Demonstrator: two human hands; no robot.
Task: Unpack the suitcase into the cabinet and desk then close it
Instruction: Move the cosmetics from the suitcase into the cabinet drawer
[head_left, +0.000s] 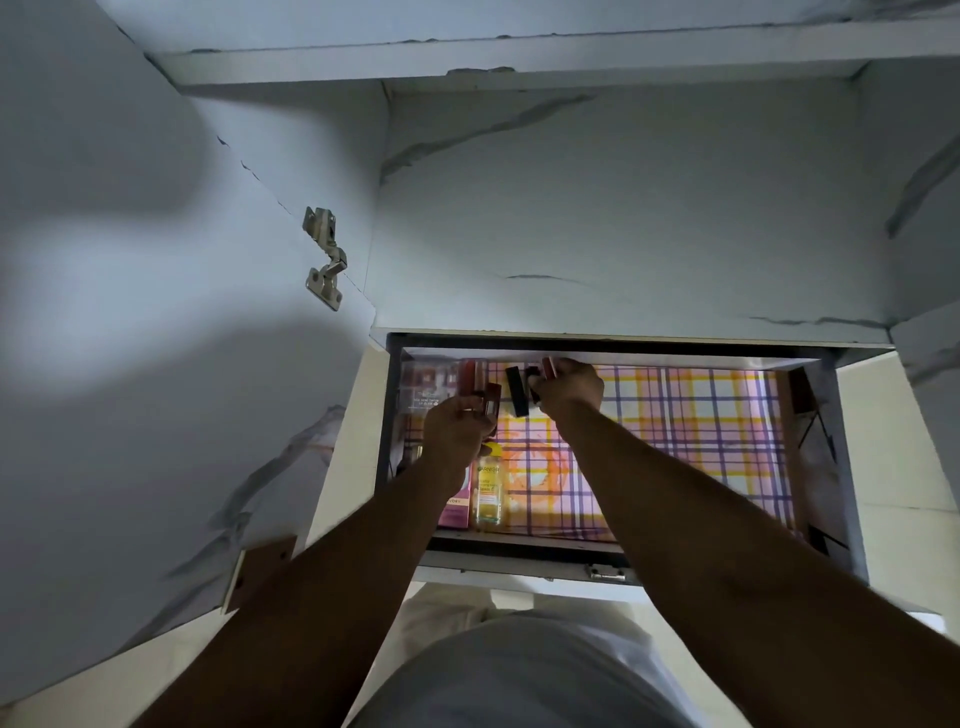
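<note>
Now, step in hand: small cosmetics are being set into the open white drawer (613, 569) of the marble-patterned cabinet (623, 218); the suitcase is not in view.
Far left: the open cabinet door with a metal hinge (324, 258) stands just beside the drawer; I think the left elbow should stay clear of it.
Left side of drawer: a flat make-up palette with a clear lid (422, 385) lies at the back corner, and a pink carton (454, 506) and a clear bottle with yellow liquid (489, 487) lie side by side near the front.
Left hand (457, 428): curled closed around a small reddish tube (491, 400), above the bottle.
Middle back: a black rectangular case (517, 397) stands near the back wall, between the two hands.
Right hand (569, 387): fingers narrowed on small dark and reddish tubes (548, 368); how many, I cannot tell.
Right side: the pink, yellow and purple checked liner (701, 426) is bare.
Advice: it seems best to lay the tubes flat in one row along the back, each touching the next, so they do not roll when the drawer is pushed shut.
Risk: the light is dim, so a tube may slip unseen.
</note>
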